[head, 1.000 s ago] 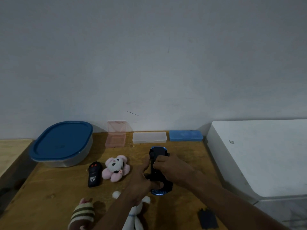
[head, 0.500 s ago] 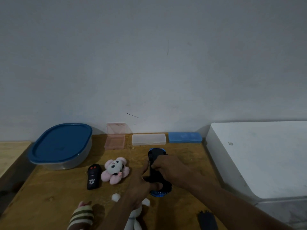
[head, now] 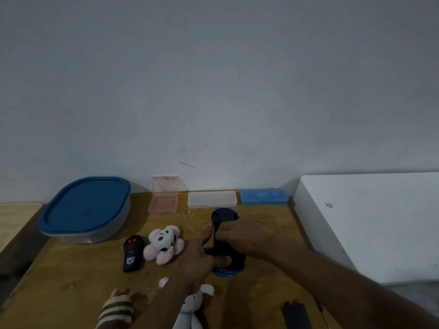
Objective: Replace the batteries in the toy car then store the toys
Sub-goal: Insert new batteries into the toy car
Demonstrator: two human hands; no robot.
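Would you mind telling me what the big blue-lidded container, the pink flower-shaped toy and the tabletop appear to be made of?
The blue-lidded container looks plastic: a smooth, opaque blue lid over a translucent, cloudy tub. The pink flower-shaped toy seems to be plush fabric, with soft, rounded, matte petals. The tabletop looks like wood or plywood, with a yellowish-brown, faintly grained surface and a dull sheen; the dim light leaves the exact finish unclear.

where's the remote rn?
Head view: the black remote lies on the table, left of centre, just left of the pink plush and in front of the blue-lidded tub. Neither hand touches it.
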